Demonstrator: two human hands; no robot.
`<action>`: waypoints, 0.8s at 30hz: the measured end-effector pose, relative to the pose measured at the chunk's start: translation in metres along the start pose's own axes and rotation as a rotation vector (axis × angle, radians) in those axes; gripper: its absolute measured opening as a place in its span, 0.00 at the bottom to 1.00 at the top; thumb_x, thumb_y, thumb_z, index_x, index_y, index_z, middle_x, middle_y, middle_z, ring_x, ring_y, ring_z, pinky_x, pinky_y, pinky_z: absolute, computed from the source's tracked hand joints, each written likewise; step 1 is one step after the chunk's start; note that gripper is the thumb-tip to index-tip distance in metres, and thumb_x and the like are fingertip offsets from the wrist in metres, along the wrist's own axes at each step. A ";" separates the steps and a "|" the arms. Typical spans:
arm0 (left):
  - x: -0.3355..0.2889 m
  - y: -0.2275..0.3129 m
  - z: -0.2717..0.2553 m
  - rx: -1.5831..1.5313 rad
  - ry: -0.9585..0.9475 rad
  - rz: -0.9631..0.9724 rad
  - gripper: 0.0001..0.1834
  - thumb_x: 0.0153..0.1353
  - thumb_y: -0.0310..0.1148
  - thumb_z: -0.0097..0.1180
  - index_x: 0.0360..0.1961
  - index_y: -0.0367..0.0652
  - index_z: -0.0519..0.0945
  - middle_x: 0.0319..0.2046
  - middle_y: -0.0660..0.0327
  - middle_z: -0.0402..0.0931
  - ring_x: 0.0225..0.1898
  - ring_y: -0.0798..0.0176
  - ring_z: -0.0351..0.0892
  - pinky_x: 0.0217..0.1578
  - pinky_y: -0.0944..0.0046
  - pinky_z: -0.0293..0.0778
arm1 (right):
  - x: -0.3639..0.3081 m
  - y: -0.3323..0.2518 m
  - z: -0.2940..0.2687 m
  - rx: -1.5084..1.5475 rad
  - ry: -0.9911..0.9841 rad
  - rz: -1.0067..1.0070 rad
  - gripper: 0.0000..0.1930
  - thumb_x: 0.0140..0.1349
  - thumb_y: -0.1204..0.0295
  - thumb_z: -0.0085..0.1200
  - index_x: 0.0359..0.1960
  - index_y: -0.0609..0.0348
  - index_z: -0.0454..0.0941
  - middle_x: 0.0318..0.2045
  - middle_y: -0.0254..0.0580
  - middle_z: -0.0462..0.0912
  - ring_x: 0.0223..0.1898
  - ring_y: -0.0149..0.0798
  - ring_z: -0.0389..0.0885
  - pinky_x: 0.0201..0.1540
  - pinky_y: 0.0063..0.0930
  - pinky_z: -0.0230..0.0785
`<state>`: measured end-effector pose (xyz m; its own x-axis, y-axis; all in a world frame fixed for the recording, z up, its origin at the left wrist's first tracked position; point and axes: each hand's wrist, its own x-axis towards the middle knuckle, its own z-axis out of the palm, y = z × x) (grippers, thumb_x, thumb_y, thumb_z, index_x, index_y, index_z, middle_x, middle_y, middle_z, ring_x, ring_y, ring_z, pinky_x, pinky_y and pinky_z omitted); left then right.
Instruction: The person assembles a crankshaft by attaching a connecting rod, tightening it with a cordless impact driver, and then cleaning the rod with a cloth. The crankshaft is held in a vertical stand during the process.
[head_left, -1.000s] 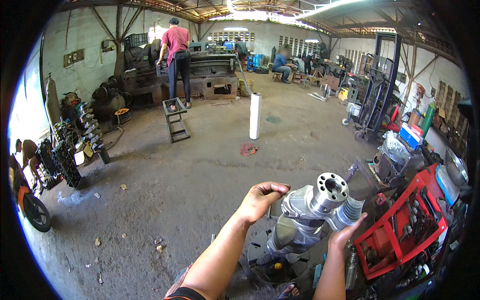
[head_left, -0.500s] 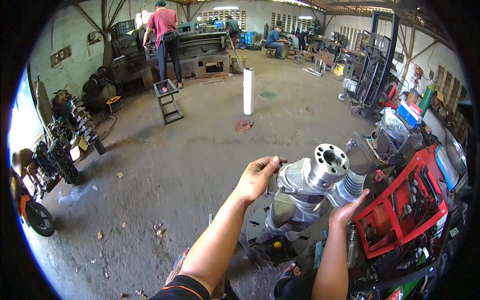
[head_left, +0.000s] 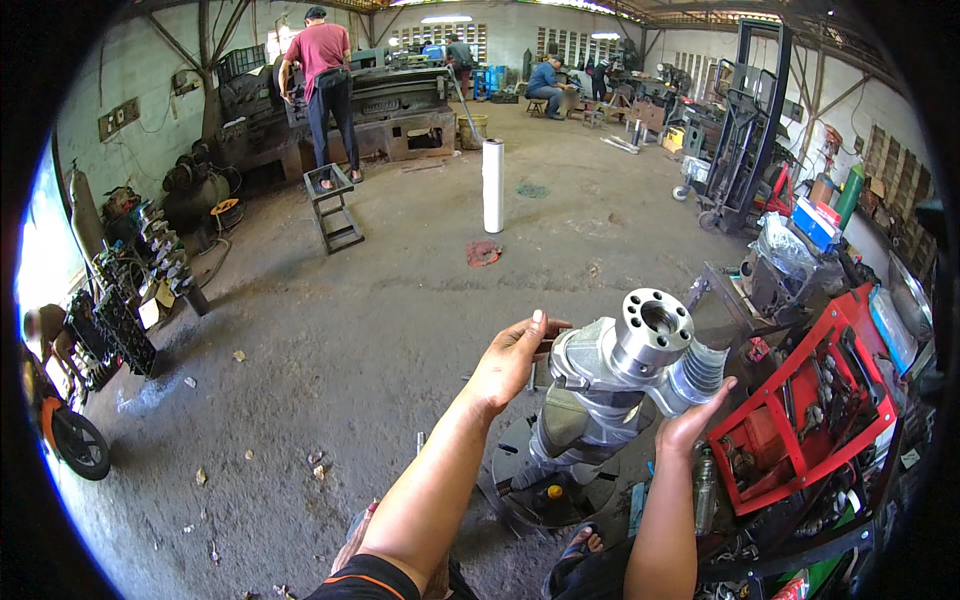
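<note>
A grey metal crankshaft stands upright in front of me, its round flange with a ring of holes on top. Beneath it is a round, dark metal base plate. My left hand is at the crankshaft's left side, thumb raised and fingers stretched toward the upper web; whether the fingertips touch it is hard to see. My right hand cups the ridged, curved counterweight on the right, its fingers partly hidden behind the metal. A small yellow cap shows low by the base.
A red tool tray with loose tools stands close on my right, beside a clear bottle. Ahead are a white roll, a red rag and a metal frame stool. A person works at a large lathe.
My left thumb and fingers have spread a little apart at the crankshaft's side. My right hand keeps its place on the counterweight, and the crankshaft looks almost the same.
</note>
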<state>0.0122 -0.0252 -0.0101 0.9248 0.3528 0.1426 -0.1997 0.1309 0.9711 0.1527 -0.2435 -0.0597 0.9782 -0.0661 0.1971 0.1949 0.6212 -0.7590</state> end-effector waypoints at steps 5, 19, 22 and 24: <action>-0.001 -0.002 -0.002 -0.049 0.070 0.062 0.36 0.75 0.60 0.32 0.64 0.39 0.71 0.56 0.52 0.77 0.58 0.58 0.74 0.61 0.57 0.67 | -0.002 -0.003 0.003 0.028 -0.008 -0.008 0.45 0.70 0.33 0.30 0.72 0.64 0.56 0.71 0.46 0.60 0.72 0.43 0.57 0.75 0.41 0.43; -0.071 -0.101 -0.081 0.507 0.486 -0.224 0.34 0.72 0.57 0.44 0.57 0.34 0.75 0.46 0.52 0.81 0.42 0.62 0.82 0.45 0.64 0.75 | 0.016 -0.042 0.000 -0.102 0.056 0.122 0.47 0.64 0.28 0.29 0.63 0.62 0.67 0.56 0.50 0.73 0.55 0.44 0.72 0.55 0.34 0.60; -0.078 -0.139 -0.104 0.881 0.488 -0.471 0.32 0.65 0.53 0.57 0.53 0.31 0.79 0.42 0.52 0.83 0.37 0.63 0.82 0.42 0.62 0.78 | 0.018 -0.043 0.001 -0.019 0.109 0.188 0.46 0.64 0.28 0.30 0.61 0.61 0.68 0.52 0.47 0.74 0.52 0.41 0.72 0.53 0.34 0.61; -0.083 -0.163 -0.120 1.083 0.486 -0.588 0.39 0.59 0.59 0.60 0.57 0.32 0.77 0.48 0.46 0.81 0.49 0.55 0.82 0.52 0.56 0.76 | 0.016 -0.042 0.003 -0.024 0.105 0.192 0.45 0.64 0.28 0.29 0.60 0.60 0.69 0.51 0.45 0.74 0.51 0.41 0.72 0.53 0.33 0.60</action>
<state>-0.0708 0.0351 -0.2032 0.5293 0.8218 -0.2111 0.7558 -0.3437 0.5573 0.1599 -0.2685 -0.0225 0.9994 -0.0296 -0.0171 0.0046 0.6117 -0.7911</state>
